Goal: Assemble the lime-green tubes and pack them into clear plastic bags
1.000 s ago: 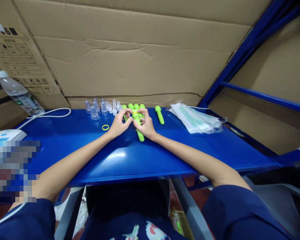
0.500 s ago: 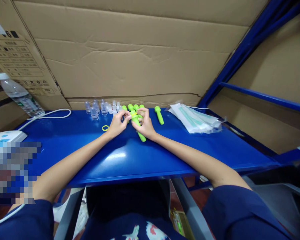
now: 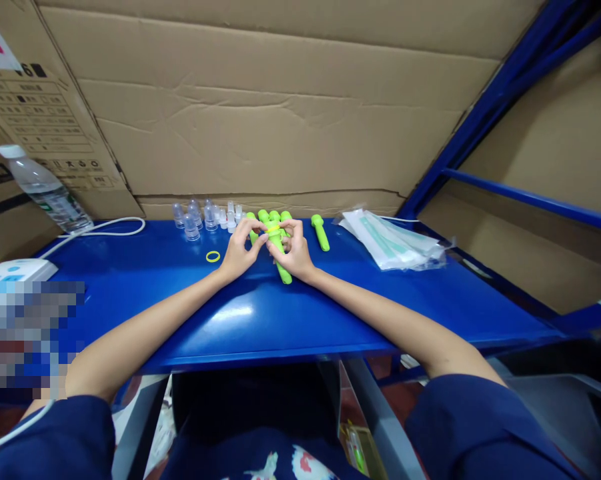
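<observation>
My right hand [image 3: 295, 252] is closed around a lime-green handle-shaped piece [image 3: 283, 272] with a wider head, its narrow end pointing toward me. A yellow ring [image 3: 273, 229] sits at the head of this piece. My left hand [image 3: 241, 248] pinches at the ring from the left, fingertips against it. Behind my hands stand several more green pieces [image 3: 263, 215], partly hidden by my fingers. One separate green piece [image 3: 321, 233] lies to the right. Another yellow ring [image 3: 213, 256] lies flat on the blue table, left of my left hand.
Several clear plastic caps [image 3: 191, 228] stand at the back left of the blue table [image 3: 280, 333]. Clear packets [image 3: 390, 240] lie at the right. A water bottle [image 3: 47, 190], a white cable [image 3: 120, 221] and a power strip [image 3: 20, 270] are at the left. Cardboard [image 3: 270, 120] rises behind.
The green piece in my right hand has tipped slightly more upright, and my left fingers have shifted along the yellow ring. The whole view has moved slightly.
</observation>
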The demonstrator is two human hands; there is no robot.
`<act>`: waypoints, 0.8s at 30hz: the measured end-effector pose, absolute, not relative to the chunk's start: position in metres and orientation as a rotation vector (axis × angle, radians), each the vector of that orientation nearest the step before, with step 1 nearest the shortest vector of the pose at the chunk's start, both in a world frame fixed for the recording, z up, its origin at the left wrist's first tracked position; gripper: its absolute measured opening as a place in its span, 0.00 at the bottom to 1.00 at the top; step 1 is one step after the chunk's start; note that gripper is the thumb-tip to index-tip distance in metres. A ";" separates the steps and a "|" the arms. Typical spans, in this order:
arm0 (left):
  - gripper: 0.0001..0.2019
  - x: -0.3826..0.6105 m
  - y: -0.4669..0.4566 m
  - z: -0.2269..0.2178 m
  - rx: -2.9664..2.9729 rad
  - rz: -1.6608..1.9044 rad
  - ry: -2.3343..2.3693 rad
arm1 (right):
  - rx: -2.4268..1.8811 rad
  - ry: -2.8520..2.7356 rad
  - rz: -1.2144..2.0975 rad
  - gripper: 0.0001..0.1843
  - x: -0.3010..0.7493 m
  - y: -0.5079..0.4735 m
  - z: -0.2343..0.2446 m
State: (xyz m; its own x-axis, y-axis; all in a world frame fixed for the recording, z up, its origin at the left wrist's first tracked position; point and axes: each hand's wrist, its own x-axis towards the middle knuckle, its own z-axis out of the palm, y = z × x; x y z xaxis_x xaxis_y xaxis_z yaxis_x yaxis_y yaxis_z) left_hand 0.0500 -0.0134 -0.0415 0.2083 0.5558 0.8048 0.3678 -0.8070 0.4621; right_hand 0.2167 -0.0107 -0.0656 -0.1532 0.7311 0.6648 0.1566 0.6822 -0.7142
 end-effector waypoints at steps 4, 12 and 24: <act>0.08 0.049 -0.009 -0.047 2.249 1.689 0.870 | -0.693 -1.662 0.683 0.30 0.216 -0.009 -0.069; 0.06 0.045 -0.004 -0.048 2.284 1.742 0.818 | -0.725 -1.678 0.839 0.27 0.213 -0.010 -0.070; 0.04 0.045 -0.010 -0.045 2.251 1.664 0.913 | -0.732 -1.556 0.904 0.25 0.206 -0.022 -0.072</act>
